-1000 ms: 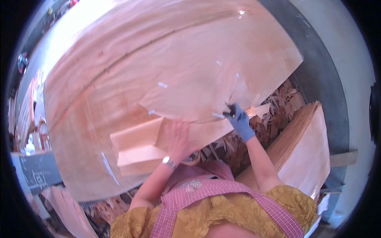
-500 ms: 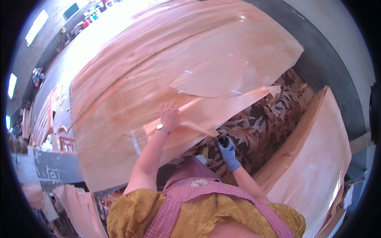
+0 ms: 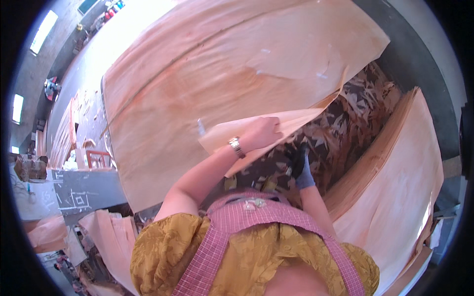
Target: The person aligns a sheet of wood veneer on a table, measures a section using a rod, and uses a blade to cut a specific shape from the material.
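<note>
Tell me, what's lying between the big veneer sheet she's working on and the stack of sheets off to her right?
In the head view, a heap of torn veneer scraps fills the gap between the large veneer sheet and the stack of veneer sheets. Her gloved right hand reaches down into it.

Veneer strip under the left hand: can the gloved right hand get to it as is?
Probably yes. The right hand hangs low over the veneer scraps, just below the strip's near edge, with nothing between them. The left hand already lies on the strip.

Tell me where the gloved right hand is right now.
In the head view the right hand is low at centre-right, down among the veneer scraps, just below the veneer strip that the left hand presses.
</note>
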The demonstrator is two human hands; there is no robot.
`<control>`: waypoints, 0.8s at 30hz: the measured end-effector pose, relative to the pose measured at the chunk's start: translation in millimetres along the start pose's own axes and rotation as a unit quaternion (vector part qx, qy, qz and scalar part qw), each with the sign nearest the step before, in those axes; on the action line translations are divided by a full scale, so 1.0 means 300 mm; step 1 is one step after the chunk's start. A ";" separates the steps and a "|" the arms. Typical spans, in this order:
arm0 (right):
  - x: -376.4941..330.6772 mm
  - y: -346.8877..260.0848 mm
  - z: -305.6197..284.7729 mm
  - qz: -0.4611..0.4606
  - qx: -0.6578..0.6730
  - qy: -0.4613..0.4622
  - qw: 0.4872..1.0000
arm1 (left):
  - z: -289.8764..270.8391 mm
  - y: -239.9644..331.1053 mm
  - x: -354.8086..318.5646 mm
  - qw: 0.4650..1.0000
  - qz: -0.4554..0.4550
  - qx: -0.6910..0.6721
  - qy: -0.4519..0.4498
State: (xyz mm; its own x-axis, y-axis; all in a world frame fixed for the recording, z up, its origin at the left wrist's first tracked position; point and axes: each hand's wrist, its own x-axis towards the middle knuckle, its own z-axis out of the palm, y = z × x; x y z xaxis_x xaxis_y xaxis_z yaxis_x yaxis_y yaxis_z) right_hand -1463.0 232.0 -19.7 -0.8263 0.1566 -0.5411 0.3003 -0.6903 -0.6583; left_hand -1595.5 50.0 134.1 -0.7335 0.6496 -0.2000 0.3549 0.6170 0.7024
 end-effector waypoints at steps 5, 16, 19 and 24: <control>-0.025 0.179 0.079 -0.004 0.049 -0.019 0.999 | 0.261 -0.207 -0.150 0.969 -0.045 -0.237 -0.049; -0.139 0.145 -0.420 -0.046 -0.110 0.272 0.955 | 0.071 -0.927 -0.858 0.914 -0.257 0.155 0.274; -0.098 0.029 -0.558 -0.042 -0.317 0.361 0.876 | 0.120 -1.165 -1.197 0.753 -0.549 0.202 0.301; 0.058 -0.070 -0.374 -0.106 -0.793 0.343 0.493 | 0.238 -1.264 -1.576 0.508 -0.657 -0.163 0.533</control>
State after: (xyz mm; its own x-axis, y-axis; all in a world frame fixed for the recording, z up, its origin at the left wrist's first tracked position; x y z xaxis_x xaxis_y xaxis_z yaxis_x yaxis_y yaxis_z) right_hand -1430.1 328.4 -74.0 -0.7277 0.6829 -0.0640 0.6853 0.7278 -0.0250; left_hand -1341.9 -459.5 -86.3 -0.1712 -0.9443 -0.2810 -0.8344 -0.0127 0.5510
